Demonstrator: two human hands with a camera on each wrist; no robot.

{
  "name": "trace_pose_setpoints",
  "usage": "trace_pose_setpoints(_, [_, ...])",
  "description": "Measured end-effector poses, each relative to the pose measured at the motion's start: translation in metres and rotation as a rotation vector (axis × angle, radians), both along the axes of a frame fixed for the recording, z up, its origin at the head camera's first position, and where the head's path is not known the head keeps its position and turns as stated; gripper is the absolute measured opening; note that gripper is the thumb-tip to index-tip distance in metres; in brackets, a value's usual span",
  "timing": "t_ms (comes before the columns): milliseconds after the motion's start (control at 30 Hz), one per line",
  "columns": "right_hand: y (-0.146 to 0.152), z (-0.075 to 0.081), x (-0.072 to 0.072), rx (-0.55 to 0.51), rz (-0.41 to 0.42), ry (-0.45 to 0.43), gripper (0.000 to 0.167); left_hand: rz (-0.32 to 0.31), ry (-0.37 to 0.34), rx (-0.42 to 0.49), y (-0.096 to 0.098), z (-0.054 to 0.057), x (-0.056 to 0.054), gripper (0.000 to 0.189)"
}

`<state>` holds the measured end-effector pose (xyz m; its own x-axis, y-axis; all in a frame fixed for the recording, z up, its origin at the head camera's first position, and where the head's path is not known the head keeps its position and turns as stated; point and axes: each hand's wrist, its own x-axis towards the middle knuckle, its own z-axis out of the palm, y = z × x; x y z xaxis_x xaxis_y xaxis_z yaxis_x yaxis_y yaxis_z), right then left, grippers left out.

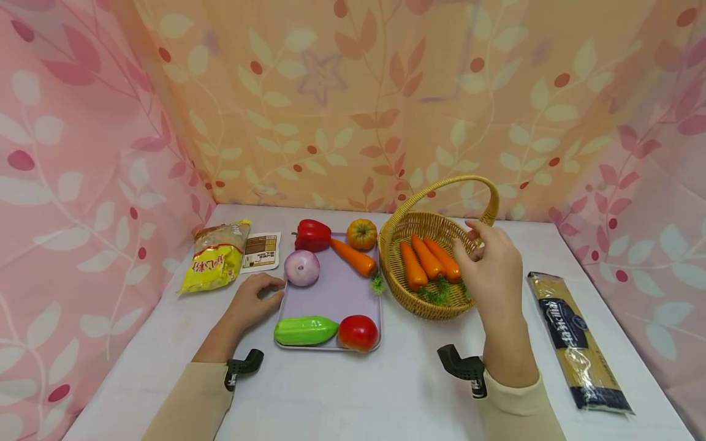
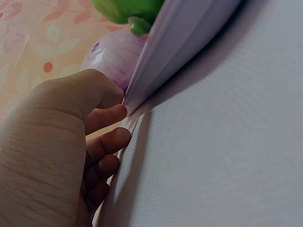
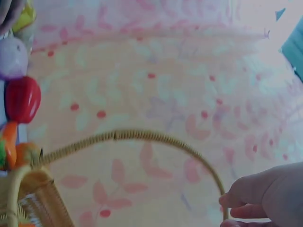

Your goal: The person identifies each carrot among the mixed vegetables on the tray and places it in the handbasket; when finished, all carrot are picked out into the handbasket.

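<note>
My left hand rests on the table at the left side of the lilac tray, loosely bent fingertips right at its rim. On the tray lie an onion, a red bell pepper, a small pumpkin, a carrot, a green ridged gourd and a red round fruit. Over the right side of the wicker basket, my right hand hovers with thumb and forefinger apart. Its fingers overlap the handle in the right wrist view. Three carrots lie in the basket.
At the back left lie a yellow bag of powder and a flat brown and white packet. A long pack of noodles lies along the right side. Floral curtains close off the back and both sides.
</note>
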<state>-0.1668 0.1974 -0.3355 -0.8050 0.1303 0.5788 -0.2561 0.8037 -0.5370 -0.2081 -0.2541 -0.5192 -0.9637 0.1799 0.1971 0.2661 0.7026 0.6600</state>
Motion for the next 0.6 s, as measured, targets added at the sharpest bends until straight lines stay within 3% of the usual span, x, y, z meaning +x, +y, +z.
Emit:
trace_pose_setpoints(133, [-0.016, 0.003, 0.012, -0.008, 0.137, 0.189, 0.036, -0.004, 0.001, 0.003, 0.0, 0.001, 0.0, 0.021])
trace_pose_setpoints(267, [-0.04, 0.001, 0.019, -0.033, 0.304, 0.252, 0.036, -0.001, -0.002, 0.006, -0.001, 0.001, 0.0, 0.021])
trace_pose_setpoints(400, [-0.066, -0.01, 0.019, -0.05, 0.457, 0.186, 0.035, 0.001, 0.002, 0.008, -0.001, 0.001, 0.0, 0.021])
trace_pose_setpoints(600, [-0.101, -0.044, 0.004, -0.042, 0.567, -0.051, 0.038, -0.001, 0.0, 0.013, 0.0, 0.001, 0.0, 0.021])
